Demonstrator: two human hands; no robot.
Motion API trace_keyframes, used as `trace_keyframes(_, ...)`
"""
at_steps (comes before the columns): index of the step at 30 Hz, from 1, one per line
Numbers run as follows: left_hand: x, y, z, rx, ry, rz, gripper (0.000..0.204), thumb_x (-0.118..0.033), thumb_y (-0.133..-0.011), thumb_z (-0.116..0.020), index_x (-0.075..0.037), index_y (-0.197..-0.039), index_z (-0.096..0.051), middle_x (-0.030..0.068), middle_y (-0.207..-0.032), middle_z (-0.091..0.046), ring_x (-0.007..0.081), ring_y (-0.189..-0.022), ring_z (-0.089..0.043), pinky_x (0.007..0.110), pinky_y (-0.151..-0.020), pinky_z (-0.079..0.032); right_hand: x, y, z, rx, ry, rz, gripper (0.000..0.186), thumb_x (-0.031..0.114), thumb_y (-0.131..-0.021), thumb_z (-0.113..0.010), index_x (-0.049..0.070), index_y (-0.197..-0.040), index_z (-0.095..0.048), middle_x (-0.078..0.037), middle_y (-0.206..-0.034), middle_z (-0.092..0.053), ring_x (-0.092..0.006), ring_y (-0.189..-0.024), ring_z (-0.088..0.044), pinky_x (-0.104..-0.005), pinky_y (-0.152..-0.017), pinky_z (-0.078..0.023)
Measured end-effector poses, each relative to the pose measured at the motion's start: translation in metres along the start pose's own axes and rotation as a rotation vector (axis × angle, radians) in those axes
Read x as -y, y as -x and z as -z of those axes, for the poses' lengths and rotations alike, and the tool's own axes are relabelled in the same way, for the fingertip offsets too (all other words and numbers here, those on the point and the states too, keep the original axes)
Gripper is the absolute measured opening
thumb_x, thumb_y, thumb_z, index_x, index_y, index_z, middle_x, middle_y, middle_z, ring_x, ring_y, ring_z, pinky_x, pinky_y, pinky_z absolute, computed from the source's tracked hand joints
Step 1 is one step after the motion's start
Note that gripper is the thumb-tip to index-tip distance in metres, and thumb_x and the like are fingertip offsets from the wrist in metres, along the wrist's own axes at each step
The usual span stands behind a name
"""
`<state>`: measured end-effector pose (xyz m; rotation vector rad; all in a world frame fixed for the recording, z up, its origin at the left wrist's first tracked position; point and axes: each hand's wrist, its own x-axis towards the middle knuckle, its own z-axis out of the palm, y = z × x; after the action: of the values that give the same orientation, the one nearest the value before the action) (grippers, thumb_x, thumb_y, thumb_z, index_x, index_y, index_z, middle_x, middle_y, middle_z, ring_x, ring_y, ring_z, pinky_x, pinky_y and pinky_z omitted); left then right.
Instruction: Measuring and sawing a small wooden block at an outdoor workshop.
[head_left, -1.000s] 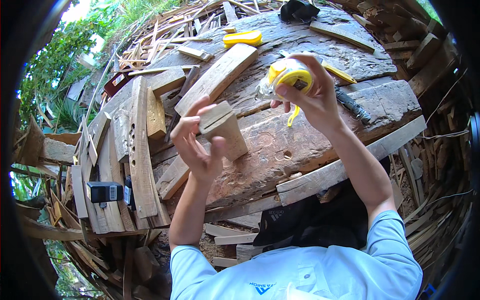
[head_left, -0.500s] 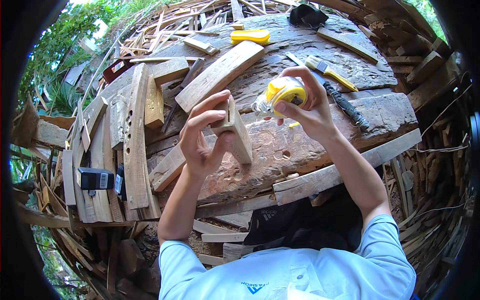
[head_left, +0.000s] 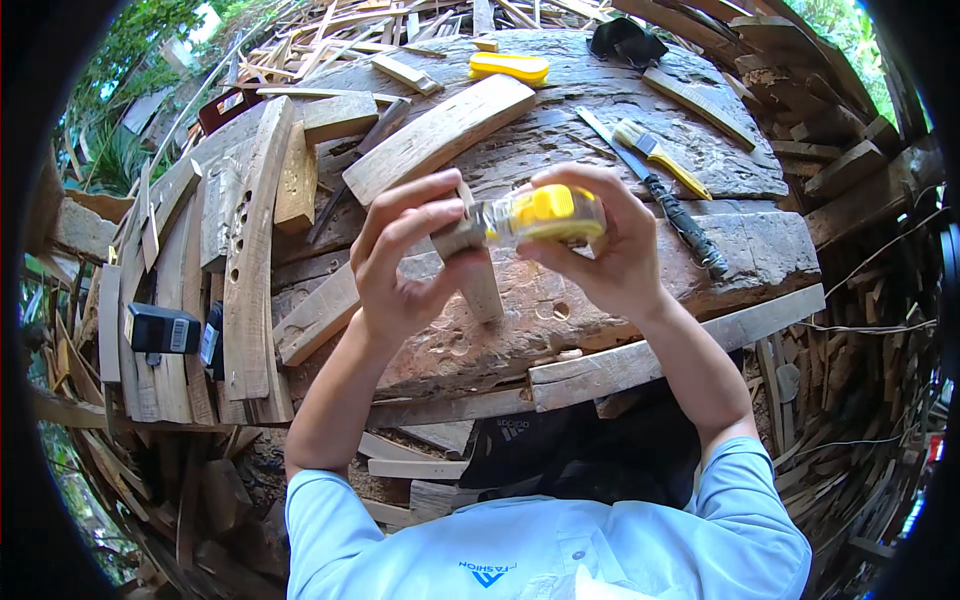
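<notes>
My left hand (head_left: 395, 255) is closed round the upper end of a short wooden block (head_left: 484, 292), held tilted above the worktable. The thumb lies on one side and the fingers on the other. In my right hand (head_left: 625, 250) is a tape measure (head_left: 556, 207) with a yellow and clear case. Its front end meets the top of the block or stops just short; I cannot tell which. Beyond my right hand lie a long knife (head_left: 672, 205) with a dark wrapped handle and a paintbrush (head_left: 662, 157) with a yellow handle.
The rough, worn wooden worktable (head_left: 640, 265) carries a thick board (head_left: 440, 135), a yellow oblong object (head_left: 510, 67) and a black item (head_left: 626, 42) at the back. Planks (head_left: 250, 270) and a black box (head_left: 161, 328) sit at left. Scrap wood surrounds the table.
My right hand has brought the tape measure left and turned it, so its front end is now at the block. The left hand still holds the block; the whole view has shifted slightly.
</notes>
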<state>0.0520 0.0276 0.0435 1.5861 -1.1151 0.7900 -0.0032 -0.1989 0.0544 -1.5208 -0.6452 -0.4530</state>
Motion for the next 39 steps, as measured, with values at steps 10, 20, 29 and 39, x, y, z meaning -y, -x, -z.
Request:
trace_keyframes(10, 0.021, -0.001, 0.01, 0.063, -0.148, 0.182, 0.045, -0.006, -0.098, -0.062, -0.009, -0.143, -0.061, 0.0137, -0.137, -0.057, 0.0187, -0.109, -0.064, 0.025, -0.07, -0.056, -0.02, 0.002, -0.002, 0.143, 0.185, -0.349, 0.047, 0.03, -0.089, -0.085, 0.006, -0.125, -0.065, -0.013, -0.109, -0.077, -0.0213, -0.099, -0.076, -0.0353, -0.086, -0.064)
trace_keyframes(20, 0.024, -0.002, 0.008, -0.062, -0.097, 0.596, 0.038, -0.026, -0.101, -0.069, -0.015, -0.137, -0.062, 0.0075, -0.131, -0.062, 0.0155, -0.107, -0.066, 0.027, -0.08, -0.059, -0.03, -0.007, 0.012, -0.05, -0.056, -0.487, 0.05, 0.029, -0.093, -0.08, -0.003, -0.126, -0.06, -0.02, -0.106, -0.07, -0.0255, -0.089, -0.076, -0.0331, -0.065, -0.069)
trace_keyframes(29, 0.064, 0.013, 0.04, -0.455, 1.063, 0.994, 0.034, -0.026, -0.113, -0.042, -0.011, -0.142, -0.052, 0.0079, -0.13, -0.064, 0.0207, -0.119, -0.067, 0.039, -0.1, -0.061, -0.028, -0.015, 0.033, -0.321, -0.205, -0.49, 0.05, 0.032, -0.096, -0.076, -0.004, -0.124, -0.057, -0.016, -0.107, -0.069, -0.0237, -0.089, -0.076, -0.0351, -0.063, -0.067)
trace_keyframes(39, 0.063, 0.015, 0.035, -0.465, 1.098, 1.061, 0.033, -0.03, -0.114, -0.041, -0.013, -0.139, -0.053, 0.0076, -0.129, -0.065, 0.0211, -0.119, -0.069, 0.04, -0.093, -0.065, -0.027, -0.011, 0.024, -0.252, -0.165, -0.514, 0.053, 0.033, -0.096, -0.076, -0.004, -0.128, -0.056, -0.017, -0.109, -0.07, -0.0221, -0.093, -0.075, -0.0329, -0.062, -0.066)
